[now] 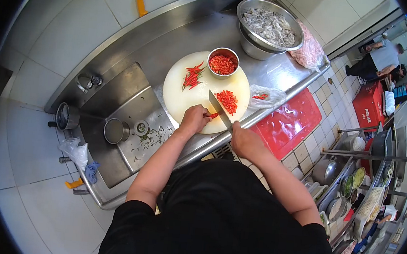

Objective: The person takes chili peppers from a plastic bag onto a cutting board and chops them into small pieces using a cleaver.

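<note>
On a round white cutting board (pixel 177 91), my left hand (pixel 195 120) presses a few red chili peppers (pixel 213 115) down near the front edge. My right hand (pixel 244 140) grips the handle of a kitchen knife (pixel 220 110), whose blade lies just right of those chilies. Right of the blade is a pile of chopped red chili (pixel 226 102). Several whole red chilies (pixel 193 76) lie at the board's upper left. A metal bowl (pixel 225 50) holding more chopped chili stands at the back of the board.
Left is a steel sink (pixel 121 84) with a metal pot (pixel 116 130) and green scraps. Behind right, a large bowl of pale seafood (pixel 271 28) stands beside a bag of pink meat (pixel 309 50). A plastic bag (pixel 267 98) lies by the counter edge. Two people stand far right.
</note>
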`<state>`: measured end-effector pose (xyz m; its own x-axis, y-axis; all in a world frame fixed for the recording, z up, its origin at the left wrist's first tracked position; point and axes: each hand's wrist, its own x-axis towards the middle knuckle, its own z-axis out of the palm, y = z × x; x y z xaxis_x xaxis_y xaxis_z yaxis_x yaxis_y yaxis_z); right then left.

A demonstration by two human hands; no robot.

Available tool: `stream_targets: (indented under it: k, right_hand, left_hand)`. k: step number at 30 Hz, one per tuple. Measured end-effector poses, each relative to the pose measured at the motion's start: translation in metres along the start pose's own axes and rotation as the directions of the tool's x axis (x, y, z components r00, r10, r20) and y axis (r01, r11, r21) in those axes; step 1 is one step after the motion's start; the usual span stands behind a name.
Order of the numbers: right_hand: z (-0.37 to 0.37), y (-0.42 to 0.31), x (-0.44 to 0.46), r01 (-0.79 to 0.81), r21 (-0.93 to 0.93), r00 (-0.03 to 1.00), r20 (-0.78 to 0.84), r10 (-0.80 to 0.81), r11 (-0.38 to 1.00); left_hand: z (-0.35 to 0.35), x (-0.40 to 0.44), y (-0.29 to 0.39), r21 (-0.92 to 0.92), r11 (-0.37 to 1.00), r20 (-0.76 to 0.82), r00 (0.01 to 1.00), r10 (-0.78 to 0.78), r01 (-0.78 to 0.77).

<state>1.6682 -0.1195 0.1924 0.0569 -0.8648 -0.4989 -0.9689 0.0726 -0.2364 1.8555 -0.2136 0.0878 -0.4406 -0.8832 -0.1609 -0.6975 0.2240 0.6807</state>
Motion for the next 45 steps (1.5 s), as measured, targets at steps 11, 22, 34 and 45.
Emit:
stream_targets:
  k: [11,22,34,45]
  right_hand:
    - [0.016,0.001,-0.001,0.02,0.046,1.0,-0.004,-0.02,0.999]
    - [0.005,-0.004,-0.008,-0.01,0.108,1.0,-0.01,0.011,0.994]
    - [0.022,-0.002,-0.005,-0.025,0.104,0.999,-0.033,0.029,0.994]
    - [0.026,0.002,-0.002,-0.003,0.137,1.0,0.008,0.002,0.991]
  left_hand:
    - [0.004,-0.001,-0.006,-0.016,0.999,-0.024,0.999,0.038,-0.038]
    - [0.006,-0.001,-0.003,-0.034,0.999,-0.009,1.0,0.02,-0.02]
    - [0.006,-0.002,-0.003,-0.069,0.995,-0.017,0.998,0.067,-0.068]
    - [0.014,-0.005,0.001,-0.041,0.996,-0.054,0.995,0.078,-0.081]
